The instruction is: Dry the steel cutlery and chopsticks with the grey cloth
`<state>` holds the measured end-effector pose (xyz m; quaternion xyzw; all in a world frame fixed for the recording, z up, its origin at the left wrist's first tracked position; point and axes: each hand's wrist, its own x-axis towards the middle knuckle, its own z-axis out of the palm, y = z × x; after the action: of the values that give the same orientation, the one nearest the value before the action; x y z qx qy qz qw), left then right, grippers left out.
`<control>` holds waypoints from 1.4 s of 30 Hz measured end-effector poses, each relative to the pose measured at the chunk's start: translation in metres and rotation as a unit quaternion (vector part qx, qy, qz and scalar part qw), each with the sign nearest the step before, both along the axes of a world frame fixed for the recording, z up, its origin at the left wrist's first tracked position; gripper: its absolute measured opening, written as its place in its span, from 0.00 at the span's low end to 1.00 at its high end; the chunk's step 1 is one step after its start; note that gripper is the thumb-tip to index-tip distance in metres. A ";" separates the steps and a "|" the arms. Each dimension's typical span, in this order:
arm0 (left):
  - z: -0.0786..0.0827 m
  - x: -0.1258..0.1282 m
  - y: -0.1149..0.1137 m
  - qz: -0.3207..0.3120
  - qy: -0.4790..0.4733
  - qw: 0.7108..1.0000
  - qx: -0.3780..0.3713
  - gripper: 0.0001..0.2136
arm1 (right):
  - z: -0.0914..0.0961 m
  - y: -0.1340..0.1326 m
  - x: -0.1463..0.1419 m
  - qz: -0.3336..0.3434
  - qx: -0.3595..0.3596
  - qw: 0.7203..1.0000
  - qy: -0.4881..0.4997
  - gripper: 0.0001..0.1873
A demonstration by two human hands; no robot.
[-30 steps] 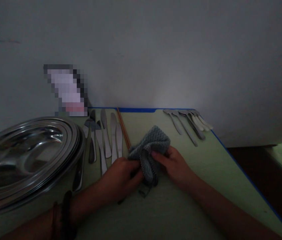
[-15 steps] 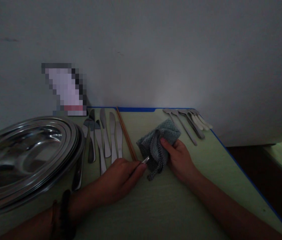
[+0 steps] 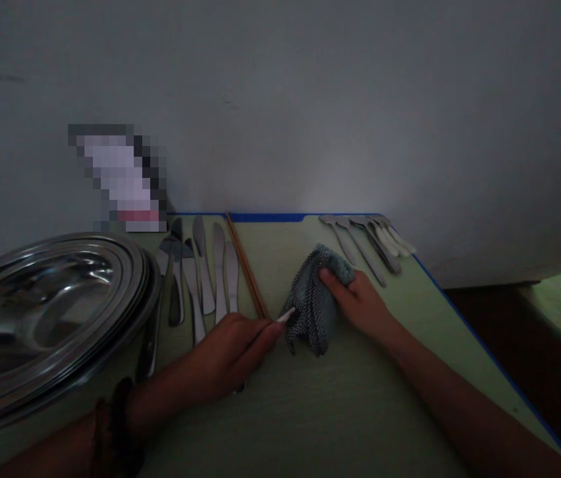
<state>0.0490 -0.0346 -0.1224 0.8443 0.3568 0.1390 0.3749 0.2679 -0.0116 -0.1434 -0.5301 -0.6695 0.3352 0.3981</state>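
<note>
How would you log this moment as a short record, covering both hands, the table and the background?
Left hand: holds a slim shiny metal utensil, mostly hidden in the hand
Right hand: grips a grey checked fabric cloth
Utensil and cloth: tip at the cloth's near-left edge; contact unclear
Table: pale green top, blue edging
Left of view: stack of oval shiny metal plates
Centre-left: silver metal knives, beside slender brown chopsticks
Far right: silver metal spoons, white-handled cutlery
Background: plain grey wall
Lighting: dim
</note>
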 end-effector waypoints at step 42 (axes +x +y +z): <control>-0.005 -0.002 -0.003 -0.034 0.061 0.990 0.123 0.22 | -0.009 0.004 0.004 0.016 -0.076 0.993 0.084 0.19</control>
<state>0.0466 -0.0372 -0.1273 0.9023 0.3304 0.1173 0.2507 0.2717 -0.0080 -0.1528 -0.5184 -0.6145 0.4345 0.4061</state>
